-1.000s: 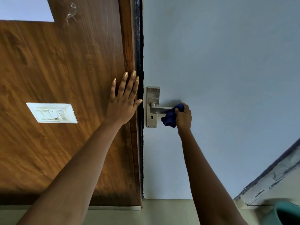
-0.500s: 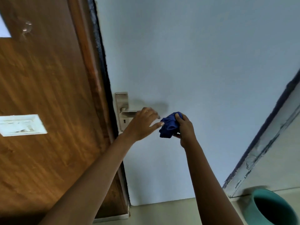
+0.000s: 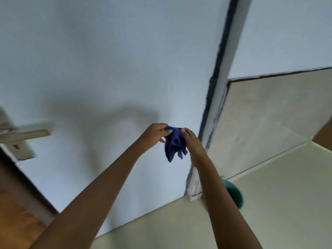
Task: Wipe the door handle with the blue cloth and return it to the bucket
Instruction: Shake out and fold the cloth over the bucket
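Observation:
The blue cloth (image 3: 174, 143) hangs crumpled in front of the pale door, pinched at its top by both hands. My left hand (image 3: 154, 134) grips its left upper edge and my right hand (image 3: 193, 141) grips its right side. The silver door handle (image 3: 25, 134) juts out at the far left edge, well away from both hands. The teal bucket (image 3: 234, 194) stands on the floor at the lower right, mostly hidden behind my right forearm.
The pale blue door (image 3: 100, 69) fills the upper left. Its dark-edged frame (image 3: 215, 97) runs down the middle right. A wooden panel (image 3: 12, 209) sits at the lower left. Beige floor tiles (image 3: 278, 203) spread to the right.
The view has swung right, leaving the handle at the left edge. My left hand has left the handle and joined my right hand on the cloth, which now hangs looser.

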